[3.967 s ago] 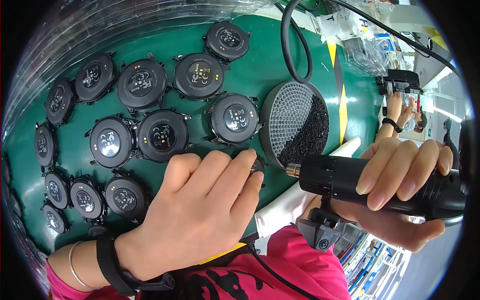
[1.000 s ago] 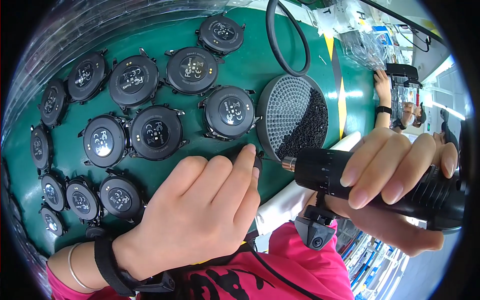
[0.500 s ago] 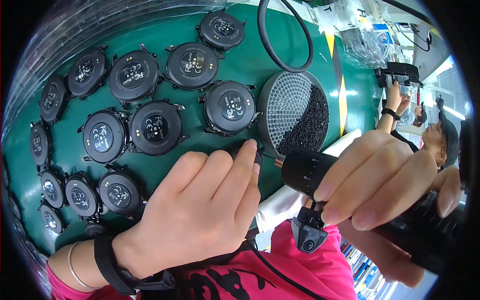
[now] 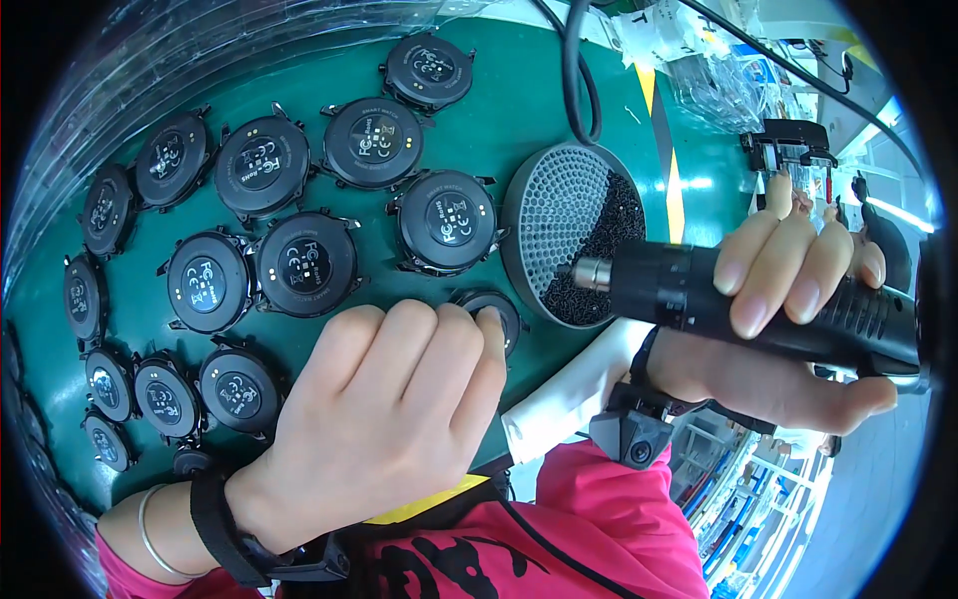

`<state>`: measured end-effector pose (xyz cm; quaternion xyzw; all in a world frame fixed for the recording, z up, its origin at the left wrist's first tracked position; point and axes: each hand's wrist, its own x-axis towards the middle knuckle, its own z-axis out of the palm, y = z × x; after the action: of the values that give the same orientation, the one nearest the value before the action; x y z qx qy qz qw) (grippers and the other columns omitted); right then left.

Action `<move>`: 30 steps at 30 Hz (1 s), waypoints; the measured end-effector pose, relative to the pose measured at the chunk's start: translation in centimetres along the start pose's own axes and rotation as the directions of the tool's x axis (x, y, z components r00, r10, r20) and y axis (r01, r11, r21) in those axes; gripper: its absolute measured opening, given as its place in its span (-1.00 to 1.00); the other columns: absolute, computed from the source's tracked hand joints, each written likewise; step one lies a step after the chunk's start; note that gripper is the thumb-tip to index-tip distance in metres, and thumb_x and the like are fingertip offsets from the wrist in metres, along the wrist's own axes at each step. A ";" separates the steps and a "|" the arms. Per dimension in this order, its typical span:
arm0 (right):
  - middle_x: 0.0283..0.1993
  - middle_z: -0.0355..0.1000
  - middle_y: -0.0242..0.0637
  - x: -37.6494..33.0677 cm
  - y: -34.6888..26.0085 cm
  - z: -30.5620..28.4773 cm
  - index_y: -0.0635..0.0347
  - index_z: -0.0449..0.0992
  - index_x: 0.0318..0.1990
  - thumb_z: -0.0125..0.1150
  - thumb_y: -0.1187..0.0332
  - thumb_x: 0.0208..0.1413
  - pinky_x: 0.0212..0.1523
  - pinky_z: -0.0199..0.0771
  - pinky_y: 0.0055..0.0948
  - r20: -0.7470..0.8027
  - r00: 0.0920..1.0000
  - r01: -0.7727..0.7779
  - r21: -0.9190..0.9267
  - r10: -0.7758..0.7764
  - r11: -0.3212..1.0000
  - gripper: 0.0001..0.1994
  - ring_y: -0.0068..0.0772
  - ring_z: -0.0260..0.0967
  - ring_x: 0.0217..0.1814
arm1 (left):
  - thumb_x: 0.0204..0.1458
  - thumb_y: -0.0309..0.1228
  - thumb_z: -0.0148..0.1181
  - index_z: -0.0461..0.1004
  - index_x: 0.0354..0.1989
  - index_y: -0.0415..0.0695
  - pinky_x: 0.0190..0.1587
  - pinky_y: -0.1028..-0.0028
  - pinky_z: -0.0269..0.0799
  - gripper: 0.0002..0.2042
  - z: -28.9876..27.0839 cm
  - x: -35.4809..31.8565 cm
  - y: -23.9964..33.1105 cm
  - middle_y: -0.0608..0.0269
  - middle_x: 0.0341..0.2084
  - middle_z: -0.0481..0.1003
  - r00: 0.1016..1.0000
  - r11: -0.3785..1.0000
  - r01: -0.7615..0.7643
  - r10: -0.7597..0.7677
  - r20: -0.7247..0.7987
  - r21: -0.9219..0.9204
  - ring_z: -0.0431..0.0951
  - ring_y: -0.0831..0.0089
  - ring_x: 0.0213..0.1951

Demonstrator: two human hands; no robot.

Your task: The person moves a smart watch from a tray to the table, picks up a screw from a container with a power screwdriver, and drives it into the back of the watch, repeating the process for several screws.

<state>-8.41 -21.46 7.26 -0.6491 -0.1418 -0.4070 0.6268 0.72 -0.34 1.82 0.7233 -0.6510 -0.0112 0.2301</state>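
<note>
Flat green tabletop [image 4: 499, 130], white shelving [image 4: 750, 489] at four o'clock. My right hand [image 4: 758, 379] clasps a black cylindrical screwdriver [image 4: 654, 285]; left hand [image 4: 384, 409] curls, hold hidden.

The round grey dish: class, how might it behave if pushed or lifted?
The grey dish seems stiff, its outline holding round. Pushed, it would likely slide, not roll, since it lies flat on the green table. Tilted, it may spill the loose black pieces heaped on one side.
</note>
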 end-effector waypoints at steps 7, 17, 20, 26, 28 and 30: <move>-0.34 0.40 -0.23 0.1 0.1 0.4 0.20 0.32 -0.05 0.07 -0.31 0.06 -0.52 0.41 -0.40 0.000 1.000 -0.021 -0.109 0.021 0.994 -0.32 -0.36 0.43 -0.53 | -0.13 -0.39 0.28 0.52 -0.09 -0.23 -0.11 0.29 0.35 -0.62 0.7 0.6 -0.3 0.06 0.01 0.43 0.990 0.993 -0.110 0.105 -0.092 -0.051 0.45 0.23 -0.09; -0.33 0.39 -0.22 0.1 0.3 0.4 0.20 0.31 0.01 0.07 -0.32 0.06 -0.45 0.44 -0.33 0.056 0.997 -0.048 -0.099 0.053 0.994 -0.30 -0.33 0.45 -0.50 | -0.12 -0.50 0.25 0.52 -0.14 -0.24 -0.15 0.33 0.39 -0.70 1.2 0.4 -0.5 0.00 0.02 0.46 0.989 0.991 -0.105 0.095 -0.114 -0.083 0.47 0.19 -0.07; -0.34 0.39 -0.22 0.9 -0.9 -0.5 0.21 0.30 0.01 0.08 -0.31 0.06 -0.46 0.44 -0.33 0.161 0.979 -0.092 -0.187 0.122 0.978 -0.30 -0.33 0.46 -0.50 | -0.12 -0.52 0.25 0.52 -0.15 -0.24 -0.18 0.33 0.40 -0.71 1.0 0.5 -0.5 0.01 -0.01 0.48 0.990 0.994 -0.083 0.074 -0.121 -0.070 0.47 0.19 -0.09; -0.35 0.40 -0.22 1.2 -1.1 -1.1 0.23 0.30 0.00 0.08 -0.30 0.06 -0.47 0.45 -0.34 0.269 0.954 -0.069 -0.227 0.131 0.971 -0.30 -0.33 0.46 -0.50 | -0.12 -0.52 0.25 0.52 -0.15 -0.24 -0.20 0.34 0.40 -0.71 1.1 0.5 -0.4 0.01 -0.02 0.48 0.990 0.994 -0.082 0.073 -0.124 -0.068 0.47 0.19 -0.11; -0.36 0.38 -0.23 1.2 -1.0 -1.0 0.25 0.29 -0.01 0.11 -0.29 0.05 -0.47 0.44 -0.36 0.220 0.968 -0.082 -0.190 0.124 0.978 -0.30 -0.35 0.45 -0.52 | -0.12 -0.52 0.26 0.52 -0.15 -0.24 -0.21 0.34 0.40 -0.71 1.2 0.4 -0.5 0.01 -0.02 0.48 0.990 0.995 -0.075 0.067 -0.126 -0.065 0.47 0.19 -0.11; -0.37 0.37 -0.24 0.9 -1.0 -1.0 0.26 0.28 -0.01 0.14 -0.27 0.04 -0.48 0.44 -0.37 0.170 0.978 -0.093 -0.150 0.119 0.984 -0.30 -0.37 0.43 -0.53 | -0.12 -0.52 0.26 0.53 -0.15 -0.24 -0.22 0.34 0.40 -0.71 1.2 0.3 -0.6 0.00 -0.02 0.48 0.990 0.995 -0.074 0.066 -0.128 -0.060 0.47 0.19 -0.12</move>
<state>-8.90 -22.56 8.51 -0.7323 -0.1335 -0.3220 0.5851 0.92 -1.02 0.60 0.6915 -0.6593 0.0215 0.2945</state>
